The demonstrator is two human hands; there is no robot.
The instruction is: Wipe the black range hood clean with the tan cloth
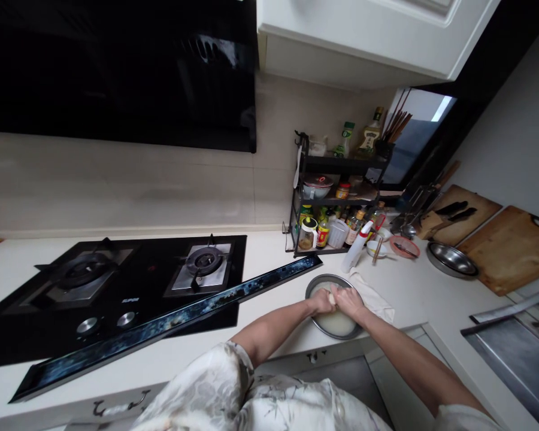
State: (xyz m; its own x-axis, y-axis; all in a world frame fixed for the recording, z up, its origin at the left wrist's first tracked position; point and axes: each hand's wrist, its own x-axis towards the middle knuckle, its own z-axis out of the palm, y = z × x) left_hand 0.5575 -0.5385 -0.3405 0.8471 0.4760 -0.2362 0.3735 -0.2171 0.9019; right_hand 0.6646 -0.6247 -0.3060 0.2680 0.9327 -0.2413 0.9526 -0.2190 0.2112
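My left hand and my right hand meet over a round metal basin that stands near the counter's front edge. Both are closed, fingers wrapped tightly around a small wadded pale cloth; most of it is hidden by the fingers. Cloudy whitish water fills part of the basin below them. Just right of the basin, a whitish cloth lies spread on the counter. A white spray bottle with a red-trimmed head stands behind it.
A long dark glossy panel lies diagonally across the gas hob and counter. Behind the basin stands a black spice rack with several bottles. To the right are a steel bowl, cutting boards and a sink.
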